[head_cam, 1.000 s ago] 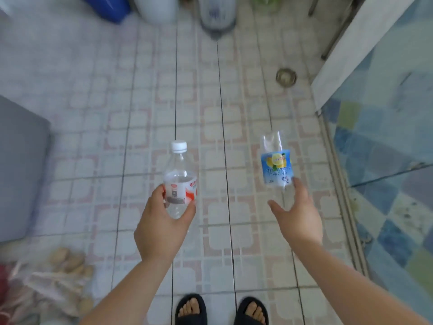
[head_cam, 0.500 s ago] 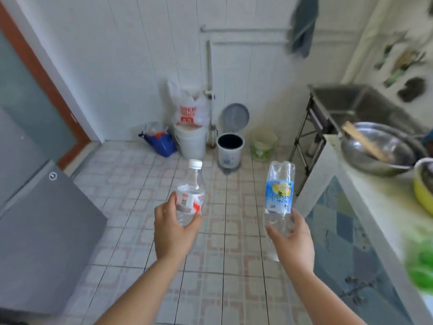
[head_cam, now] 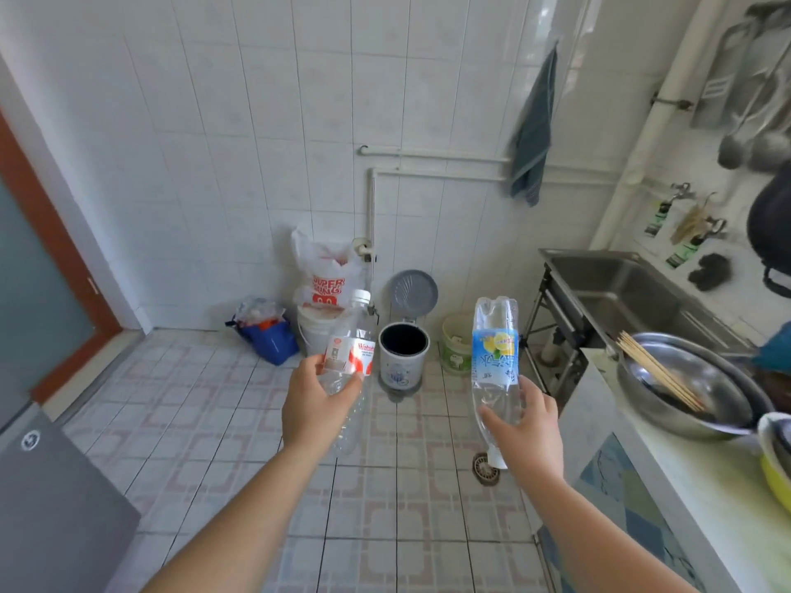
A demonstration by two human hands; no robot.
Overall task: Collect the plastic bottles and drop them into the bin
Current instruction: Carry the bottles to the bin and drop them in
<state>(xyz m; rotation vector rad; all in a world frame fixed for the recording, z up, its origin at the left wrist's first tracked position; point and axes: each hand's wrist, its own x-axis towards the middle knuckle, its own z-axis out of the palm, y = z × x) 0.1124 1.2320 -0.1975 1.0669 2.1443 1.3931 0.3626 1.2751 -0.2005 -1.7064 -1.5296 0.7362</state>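
My left hand (head_cam: 314, 402) grips a clear bottle with a red and white label (head_cam: 352, 348), white cap up. In my right hand (head_cam: 524, 425) is a clear bottle with a blue and yellow label (head_cam: 495, 353), held upside down with its cap below my palm. A small pedal bin (head_cam: 402, 357) with a dark inside stands on the floor by the far wall, its grey lid raised. Both bottles are held in the air short of the bin, one on each side of it.
A white bucket (head_cam: 314, 331) under a plastic bag, a blue bag (head_cam: 267, 338) and a green pot (head_cam: 457, 350) flank the bin. A steel sink (head_cam: 616, 288) and a counter with a metal bowl (head_cam: 685, 385) run along the right. A grey cabinet (head_cam: 55, 507) stands at the left.
The view has tilted up from the floor to the far wall and come closer to the bin. Both hands still hold their bottles, carried forward.
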